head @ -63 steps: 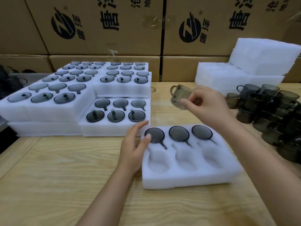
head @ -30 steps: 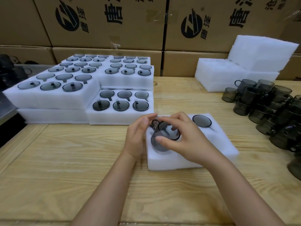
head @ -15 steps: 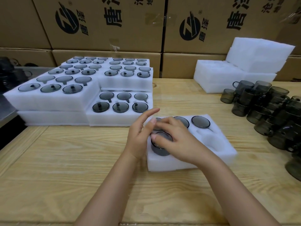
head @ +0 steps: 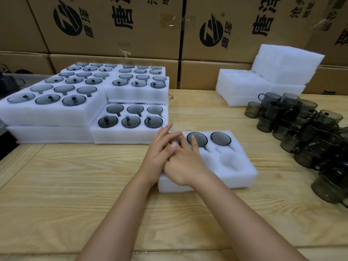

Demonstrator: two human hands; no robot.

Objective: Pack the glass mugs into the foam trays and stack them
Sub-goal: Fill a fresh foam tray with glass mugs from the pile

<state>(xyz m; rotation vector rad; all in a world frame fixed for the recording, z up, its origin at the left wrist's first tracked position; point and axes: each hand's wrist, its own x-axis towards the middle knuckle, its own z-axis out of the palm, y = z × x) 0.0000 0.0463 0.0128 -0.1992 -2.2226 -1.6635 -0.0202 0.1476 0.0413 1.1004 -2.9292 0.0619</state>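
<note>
Centrally, the foam tray (head: 243,173) lies on the desk (head: 75,185), its long axis running left to right. Glass mugs (head: 220,138) sit upright in its rear pockets, rims up, handles pointing toward the near right. The near right pocket (head: 228,162) shows bare foam. The left grip (head: 160,147), fingers straight, rests at the tray's left end. The right grip (head: 183,162), fingers likewise straight, lies flat over the near left pocket and overlaps the left fingers; what lies beneath is hidden. Loose mugs (head: 301,129) crowd the desk's right side.
</note>
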